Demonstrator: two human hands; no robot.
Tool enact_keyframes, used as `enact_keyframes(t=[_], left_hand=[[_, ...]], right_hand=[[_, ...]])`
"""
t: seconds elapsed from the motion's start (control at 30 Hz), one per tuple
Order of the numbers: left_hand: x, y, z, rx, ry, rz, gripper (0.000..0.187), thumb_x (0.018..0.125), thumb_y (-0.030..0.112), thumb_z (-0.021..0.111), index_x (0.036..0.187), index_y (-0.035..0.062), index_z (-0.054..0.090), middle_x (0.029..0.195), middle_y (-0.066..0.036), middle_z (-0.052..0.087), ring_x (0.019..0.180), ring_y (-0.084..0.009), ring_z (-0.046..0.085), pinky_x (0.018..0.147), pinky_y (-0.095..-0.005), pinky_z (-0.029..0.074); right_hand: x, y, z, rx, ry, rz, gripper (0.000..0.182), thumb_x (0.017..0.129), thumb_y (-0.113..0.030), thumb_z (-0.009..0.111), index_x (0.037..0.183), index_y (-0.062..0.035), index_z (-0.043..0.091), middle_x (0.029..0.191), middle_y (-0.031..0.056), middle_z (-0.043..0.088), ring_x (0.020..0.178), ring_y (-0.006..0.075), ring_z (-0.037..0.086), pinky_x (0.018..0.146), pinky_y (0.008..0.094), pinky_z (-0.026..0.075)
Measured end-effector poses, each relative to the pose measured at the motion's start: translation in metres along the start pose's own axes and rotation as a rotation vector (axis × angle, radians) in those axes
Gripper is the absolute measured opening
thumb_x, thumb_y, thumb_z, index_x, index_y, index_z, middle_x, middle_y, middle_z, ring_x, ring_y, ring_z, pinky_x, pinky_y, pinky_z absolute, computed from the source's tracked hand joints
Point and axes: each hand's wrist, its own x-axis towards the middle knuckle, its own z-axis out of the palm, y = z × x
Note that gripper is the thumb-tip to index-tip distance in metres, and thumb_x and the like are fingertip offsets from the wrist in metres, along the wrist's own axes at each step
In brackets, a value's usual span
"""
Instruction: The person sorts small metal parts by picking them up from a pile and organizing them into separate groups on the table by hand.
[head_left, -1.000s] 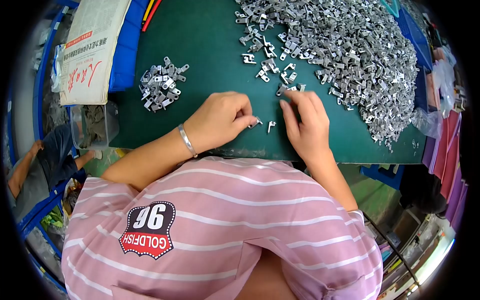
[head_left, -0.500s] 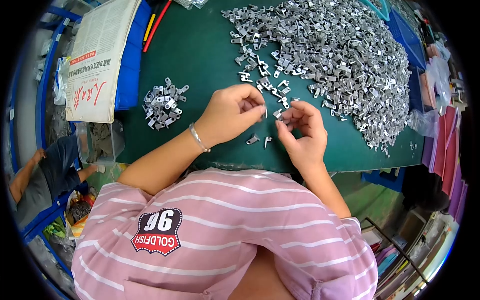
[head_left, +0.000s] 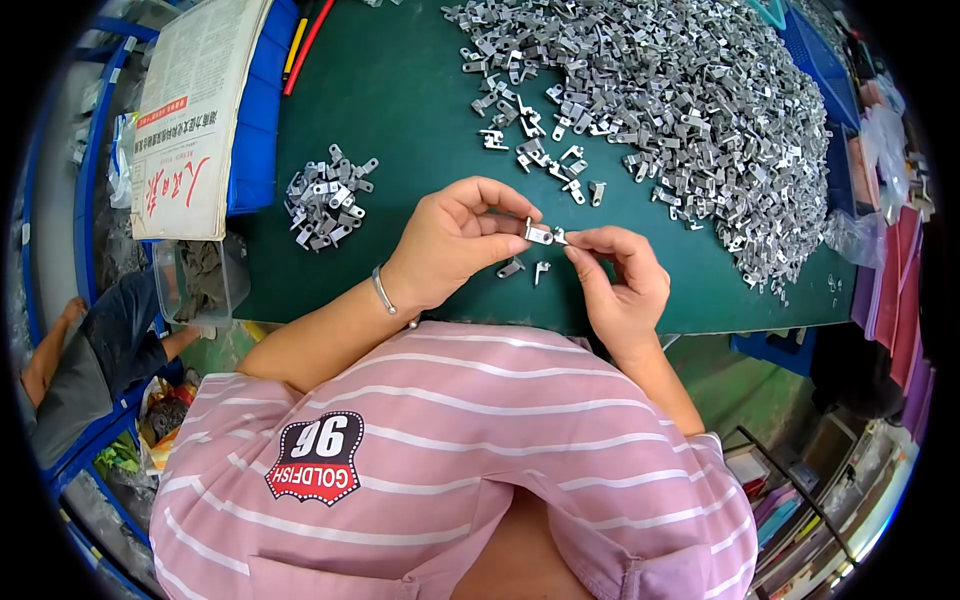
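Between the thumb and index finger of my left hand (head_left: 450,240) is a small silver metal bracket (head_left: 538,235) with a hole in its tab. My right hand (head_left: 622,282) pinches a second small metal piece (head_left: 559,237), held right at the end of the first one. Two loose brackets, one a bent bracket (head_left: 541,272), lie on the green tabletop (head_left: 400,120) just below the fingers. A small pile of brackets (head_left: 330,197) sits to the left of my left hand. Beyond my right hand spreads a large heap of similar brackets (head_left: 690,110).
A folded newspaper (head_left: 200,120) rests over blue bins (head_left: 252,150) at the left. Red and yellow sticks (head_left: 308,45) lie behind them. Below stands a clear plastic box (head_left: 235,285) with a grey cloth. Another person (head_left: 90,350) is at far left. Blue baskets (head_left: 815,65) border the heap.
My hands have come together, bringing the two pieces end to end. The left-hand bracket has turned into clear view. A bracket now shows on the table above my right hand.
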Motion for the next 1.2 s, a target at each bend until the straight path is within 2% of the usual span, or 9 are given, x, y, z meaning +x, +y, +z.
enact_keyframes(t=[0.1,0.3,0.53,0.7,0.87,0.93,1.03,1.07,1.2], left_hand=[[-0.001,-0.002,-0.003,0.003,-0.030,0.046,0.025,0.077,-0.011,0.061,0.100,-0.0018,0.055,0.102,-0.011,0.060,0.093,-0.0175,0.060,0.083,-0.0278,0.050],[-0.005,0.006,-0.007,0.978,-0.161,0.414,0.016,0.069,-0.006,0.067,0.080,0.0038,0.061,0.085,-0.006,0.061,0.077,-0.0181,0.060,0.067,-0.0264,0.049],[-0.008,0.002,-0.004,0.891,-0.131,0.396,0.014,0.068,-0.007,0.067,0.074,0.0033,0.061,0.081,-0.005,0.062,0.075,-0.0189,0.060,0.064,-0.0270,0.048],[-0.008,0.007,-0.006,0.732,-0.090,0.376,0.016,0.066,-0.010,0.067,0.074,0.0030,0.061,0.080,-0.005,0.063,0.076,-0.0167,0.060,0.065,-0.0259,0.048],[-0.005,0.002,-0.006,0.497,-0.044,0.298,0.019,0.063,-0.010,0.068,0.074,0.0029,0.060,0.084,-0.006,0.062,0.078,-0.0163,0.060,0.066,-0.0262,0.048],[-0.005,0.001,-0.007,0.622,-0.060,0.350,0.019,0.063,-0.010,0.068,0.074,0.0031,0.061,0.085,-0.006,0.061,0.078,-0.0168,0.060,0.067,-0.0266,0.048],[-0.006,-0.001,-0.007,0.815,-0.053,0.409,0.018,0.063,-0.010,0.067,0.075,0.0033,0.061,0.086,-0.006,0.061,0.078,-0.0178,0.060,0.067,-0.0273,0.049],[-0.006,-0.003,-0.006,0.879,-0.033,0.410,0.017,0.064,-0.009,0.066,0.074,0.0034,0.061,0.086,-0.006,0.062,0.078,-0.0183,0.060,0.067,-0.0277,0.049],[-0.003,0.005,-0.004,0.925,-0.139,0.410,0.013,0.067,-0.007,0.065,0.074,0.0028,0.061,0.086,-0.007,0.062,0.078,-0.0192,0.060,0.067,-0.0277,0.049]], right_hand=[[0.007,-0.002,-0.002,-0.203,-0.200,-0.143,0.013,0.070,0.005,0.067,0.081,-0.0008,0.063,0.075,0.0105,0.063,0.068,0.0254,0.060,0.061,0.0313,0.047],[0.024,0.013,-0.002,-0.587,-0.045,-0.260,0.012,0.071,-0.003,0.067,0.082,-0.0028,0.061,0.081,0.0088,0.056,0.074,0.0260,0.053,0.065,0.0361,0.043],[0.034,0.018,-0.001,-0.824,-0.029,-0.303,0.009,0.074,-0.008,0.066,0.082,-0.0030,0.062,0.078,0.0077,0.056,0.070,0.0240,0.055,0.062,0.0325,0.043],[0.033,0.006,-0.018,0.123,-0.157,0.427,0.009,0.084,-0.008,0.062,0.083,0.0007,0.064,0.072,0.0005,0.060,0.060,0.0067,0.052,0.053,0.0207,0.040],[0.028,-0.008,-0.021,0.360,-0.212,0.560,0.011,0.086,-0.009,0.060,0.085,0.0019,0.064,0.073,0.0006,0.061,0.063,0.0046,0.051,0.056,0.0192,0.041],[0.020,-0.009,-0.016,0.273,-0.200,0.499,0.009,0.085,-0.007,0.060,0.085,0.0016,0.064,0.073,0.0014,0.062,0.065,0.0047,0.053,0.057,0.0196,0.042],[0.014,-0.007,-0.011,-0.305,-0.284,-0.016,0.006,0.076,-0.001,0.064,0.081,0.0003,0.063,0.072,0.0097,0.062,0.062,0.0202,0.060,0.057,0.0281,0.048],[0.015,-0.007,-0.010,-0.257,-0.337,-0.015,0.007,0.074,-0.003,0.066,0.079,-0.0005,0.063,0.073,0.0118,0.061,0.063,0.0272,0.059,0.058,0.0323,0.048],[0.028,0.005,-0.014,-0.490,-0.071,-0.057,0.010,0.074,-0.009,0.069,0.076,-0.0020,0.061,0.072,0.0107,0.059,0.062,0.0268,0.058,0.057,0.0349,0.046]])
